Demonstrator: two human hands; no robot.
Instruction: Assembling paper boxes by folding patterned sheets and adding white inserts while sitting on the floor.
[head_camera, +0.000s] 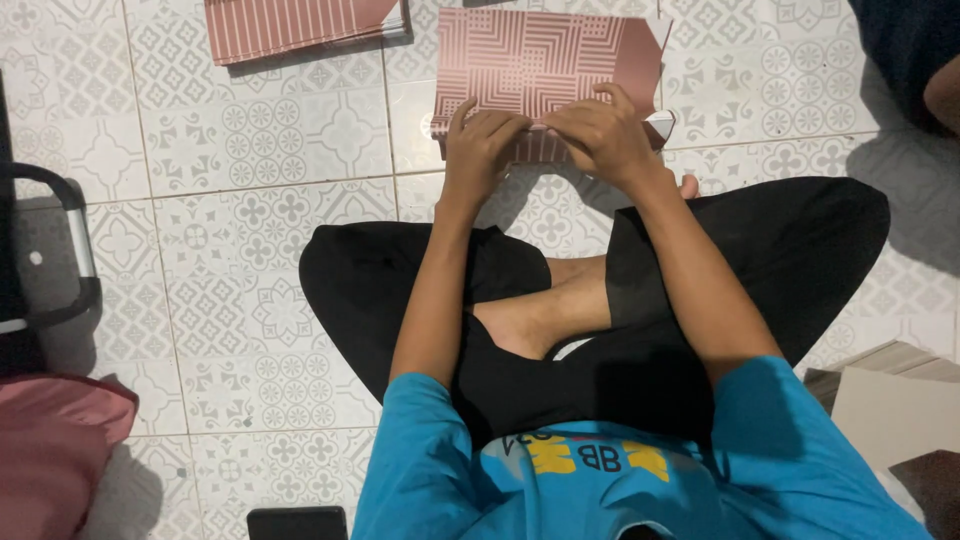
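Pink patterned paper sheet (545, 65), printed with pale geometric lines, flat on the tiled floor (250, 180) just ahead of crossed legs in black trousers (800, 240). Near edge folded up into a narrow flap, with a small white corner showing at the right end. Left hand (480, 140) palm down on that folded edge, fingers curled and pressing, thumb tucked toward the middle; not closed around anything, just bearing on the paper. Right hand (600, 130) beside it, touching the left at the fingertips, fingers bent and spread over the same fold, likewise pressing rather than gripping. Second pink sheet (300, 25) with straight stripes farther off at the upper left, apart from the first. Bare foot (530, 320) tucked between the knees. Blue shirt (600, 470) at the bottom of the view. Black handle (70, 240) and a pinkish-red cloth (50, 450) along the left edge; stacked tan boards (890, 390) at the lower right; dark phone (297, 522) at the bottom.
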